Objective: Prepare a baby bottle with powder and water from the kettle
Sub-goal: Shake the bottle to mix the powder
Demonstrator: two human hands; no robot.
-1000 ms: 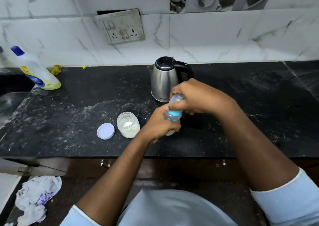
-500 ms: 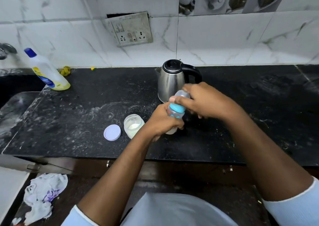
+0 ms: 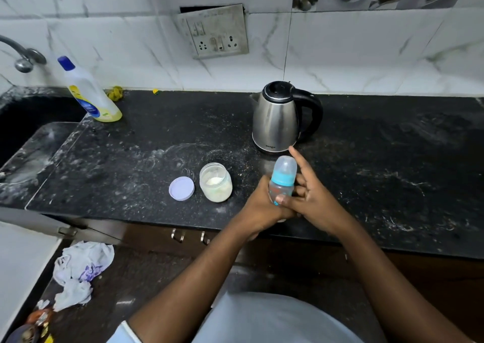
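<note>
A small baby bottle point(image 3: 282, 183) with a turquoise collar and a clear dome cap stands upright near the counter's front edge. My left hand point(image 3: 258, 208) wraps its lower body from the left. My right hand point(image 3: 310, 198) lies against the bottle's right side, thumb across its front, index finger stretched up toward the kettle. The steel kettle point(image 3: 277, 117) with a black handle stands just behind, lid closed. An open glass jar of white powder point(image 3: 216, 182) sits left of the bottle, its lilac lid point(image 3: 181, 188) flat beside it.
A white and yellow detergent bottle point(image 3: 90, 95) stands at the back left by the sink point(image 3: 28, 123) and tap point(image 3: 22, 54). A socket plate point(image 3: 214, 32) hangs on the tiled wall. Crumpled cloth point(image 3: 81, 269) lies on the floor. The black counter point(image 3: 392, 172) runs to the right.
My right hand has come off the bottle's cap and dropped to the bottle's side, fingers spreading. The capped top now shows. The bottle sits lower, nearer the counter's front edge.
</note>
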